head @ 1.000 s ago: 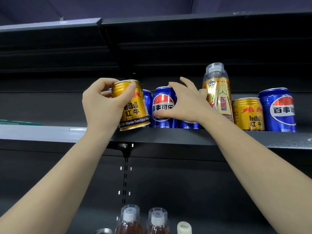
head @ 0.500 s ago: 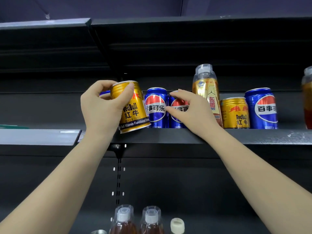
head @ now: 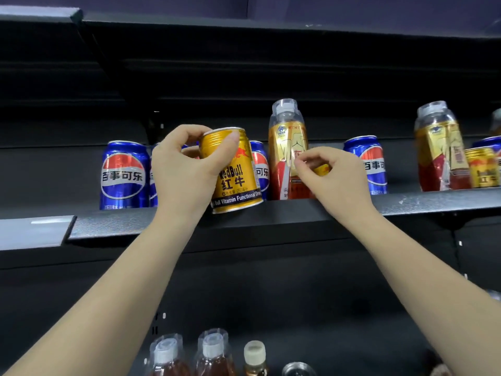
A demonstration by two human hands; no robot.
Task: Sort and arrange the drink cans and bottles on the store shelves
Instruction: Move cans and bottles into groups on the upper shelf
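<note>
Dark store shelf [head: 298, 213]. Left hand [head: 184, 169] grips tilted gold can [head: 233, 172] at edge; could topple off. Right hand [head: 336, 180] fingers curled, seemingly empty, near bottle [head: 287, 147].

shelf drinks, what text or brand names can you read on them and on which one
"RedBull", "红牛", "Vitamin Functional Drink": gold can held by the left hand.
"百事可乐": blue can at far left.
"百事": blue can beyond the right hand, partly cut off.
Gold bottle labels: too blurred to read.
</note>
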